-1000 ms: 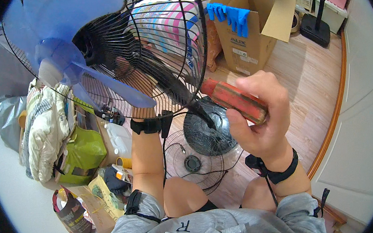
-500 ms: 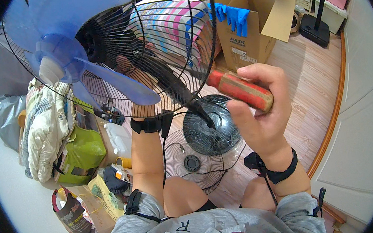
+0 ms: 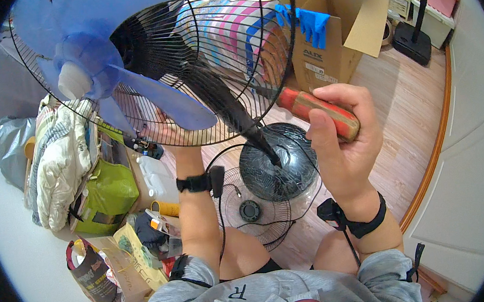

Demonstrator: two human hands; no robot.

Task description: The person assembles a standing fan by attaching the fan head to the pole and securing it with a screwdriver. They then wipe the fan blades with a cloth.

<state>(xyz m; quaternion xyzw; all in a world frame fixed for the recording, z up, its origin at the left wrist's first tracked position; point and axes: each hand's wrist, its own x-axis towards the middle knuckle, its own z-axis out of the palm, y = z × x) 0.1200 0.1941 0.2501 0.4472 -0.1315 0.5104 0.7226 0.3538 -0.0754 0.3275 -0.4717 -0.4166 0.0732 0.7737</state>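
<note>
A standing fan tilts across the upper left, with translucent blue blades [image 3: 158,98] bare in front and a white cap [image 3: 74,81] at their hub. The black rear grille [image 3: 270,84] curves behind them. My left hand [image 3: 169,133] is behind the lower part of this grille; wires and a blade hide its fingers, so its grip cannot be made out. My right hand [image 3: 353,123] is closed around the red and tan handle of a screwdriver [image 3: 332,116]. The shaft points up-left to the grille's right side; its tip is hard to see behind the wires.
The fan's black pole runs to a round, plastic-wrapped base [image 3: 279,176] on the floor. Beside it lies the loose front grille [image 3: 250,211]. Blue gloves [image 3: 314,24] hang on an open cardboard box [image 3: 315,62]. Bags, including a green one [image 3: 106,196], crowd the left. Another stand [image 3: 412,44] is at far right.
My left hand has come down and nearer behind the grille. The fan head sits slightly farther right in view. My right hand keeps the screwdriver at the grille's right side.
</note>
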